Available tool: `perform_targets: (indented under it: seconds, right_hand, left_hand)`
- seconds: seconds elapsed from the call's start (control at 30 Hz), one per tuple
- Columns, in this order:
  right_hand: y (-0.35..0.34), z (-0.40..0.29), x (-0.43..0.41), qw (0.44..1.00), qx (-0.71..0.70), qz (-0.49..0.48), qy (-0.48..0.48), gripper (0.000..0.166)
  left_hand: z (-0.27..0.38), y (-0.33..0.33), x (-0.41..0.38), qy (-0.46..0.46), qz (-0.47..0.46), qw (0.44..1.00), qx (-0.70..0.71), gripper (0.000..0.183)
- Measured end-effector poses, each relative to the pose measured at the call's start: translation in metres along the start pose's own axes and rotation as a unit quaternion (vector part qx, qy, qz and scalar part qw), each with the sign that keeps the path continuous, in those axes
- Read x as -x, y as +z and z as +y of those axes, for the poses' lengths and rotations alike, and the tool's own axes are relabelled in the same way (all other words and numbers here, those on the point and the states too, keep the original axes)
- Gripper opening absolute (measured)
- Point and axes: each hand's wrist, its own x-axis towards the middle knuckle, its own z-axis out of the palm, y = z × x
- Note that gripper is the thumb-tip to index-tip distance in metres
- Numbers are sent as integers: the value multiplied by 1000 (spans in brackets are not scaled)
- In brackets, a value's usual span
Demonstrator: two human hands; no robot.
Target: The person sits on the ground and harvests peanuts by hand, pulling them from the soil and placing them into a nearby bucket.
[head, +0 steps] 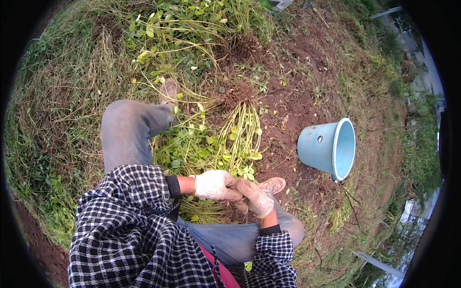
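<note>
My left hand point(215, 185) and my right hand point(255, 198), both in soiled white knit work gloves, meet in front of my lap. Their fingers overlap, so whatever might be between them is hidden. Just below the hands lies an uprooted plant point(201, 211), its yellow-green stems to the left and its soil-covered root end point(236, 215) partly covered by the gloves. Beyond them, between my feet, rests another uprooted leafy plant, apparently peanut, with pale stems point(239, 131) and a brown root clump point(236, 97) pointing away from me.
A light blue plastic bucket point(317, 145) lies tipped on its side on reddish soil point(288, 108) to the right, mouth facing right. More leafy plants point(201, 21) with a root clump point(250, 46) are at the top. Dry grass point(72, 86) covers the left; a long-handled tool point(317, 12) lies far off.
</note>
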Motion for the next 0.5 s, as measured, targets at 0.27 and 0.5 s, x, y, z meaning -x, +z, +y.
perform_targets:
  seconds: [0.27,0.5]
  right_hand:
    - [3,-11,12,990,-91,-111,-2,58]
    - [-13,3,8,989,-27,-126,79,56]
  left_hand:
    - [7,3,0,-6,-57,997,49,31]
    - [5,9,3,-23,-99,994,47,27]
